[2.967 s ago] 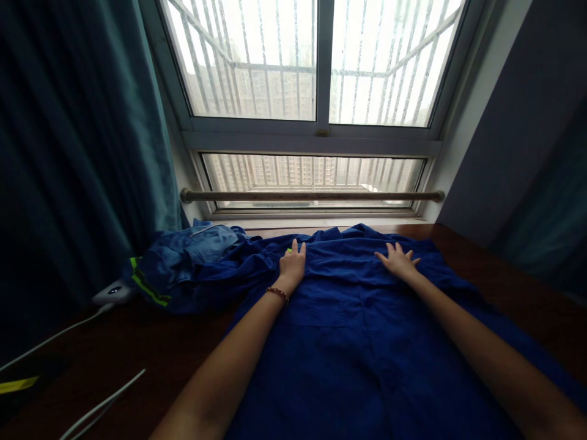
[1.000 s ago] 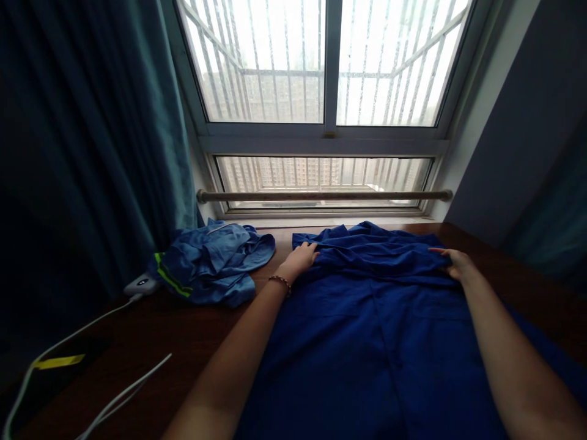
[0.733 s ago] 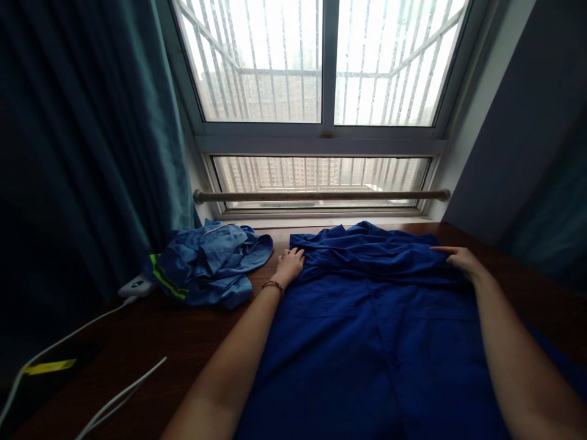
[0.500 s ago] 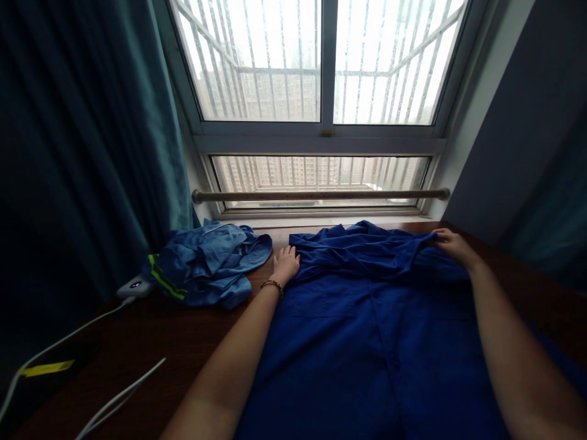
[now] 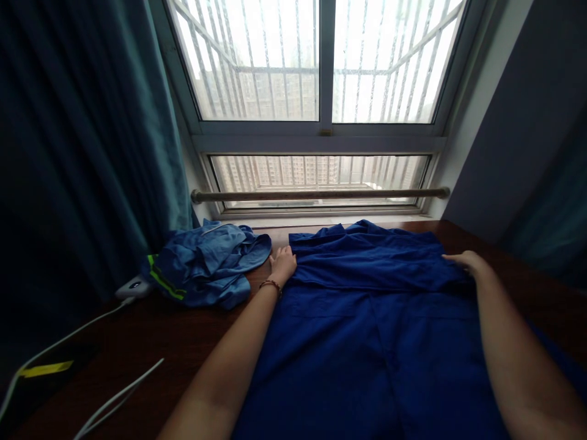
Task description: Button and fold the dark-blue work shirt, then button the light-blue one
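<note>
A dark blue garment (image 5: 367,342) lies spread flat on a dark wooden table (image 5: 151,336). Its far part is folded back into a smooth band (image 5: 367,263) below the window. My left hand (image 5: 283,264), with a bead bracelet at the wrist, rests open at the band's left end, fingers flat against the cloth edge. At the band's right end lies my right hand (image 5: 470,263), fingers stretched out flat on the cloth. Neither hand has anything gripped in it.
A crumpled lighter blue garment with a yellow-green stripe (image 5: 211,263) lies left of my left hand. Beside it is a small white device (image 5: 132,286) with a white cable (image 5: 114,397). A metal rod (image 5: 321,194) crosses the window; a teal curtain (image 5: 82,153) hangs left.
The wrinkled far fold of the dark blue garment has been pulled smooth. My right hand moved out to the fold's right end and flattened; my left hand slid to the left end.
</note>
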The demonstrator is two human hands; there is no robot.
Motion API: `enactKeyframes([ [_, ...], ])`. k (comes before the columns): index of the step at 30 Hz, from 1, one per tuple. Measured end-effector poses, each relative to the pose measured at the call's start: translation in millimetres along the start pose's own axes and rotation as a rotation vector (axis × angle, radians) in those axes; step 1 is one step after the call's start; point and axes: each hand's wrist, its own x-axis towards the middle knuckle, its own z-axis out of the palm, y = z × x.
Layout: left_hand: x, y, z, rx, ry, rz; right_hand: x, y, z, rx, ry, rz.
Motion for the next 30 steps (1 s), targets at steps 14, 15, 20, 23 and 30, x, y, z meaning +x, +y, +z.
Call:
enactKeyframes([
  [14, 90, -4, -13.1, -0.236, -0.107, 0.094, 37, 24, 4, -0.238, -0.094, -0.011],
  [15, 96, -5, -12.7, -0.270, -0.091, 0.073, 39, 23, 3, -0.227, -0.041, -0.050],
  [20, 120, -9, -8.0, -0.488, 0.040, -0.175, 42, 18, 7, -0.017, 0.290, -0.226],
  [23, 128, -6, 0.2, -0.646, 0.060, -0.353, 37, 21, 15, 0.048, 0.327, -0.169],
  [30, 151, -1, -17.6, -0.934, 0.102, -0.488, 31, 25, 18, 0.514, 0.158, 0.012],
])
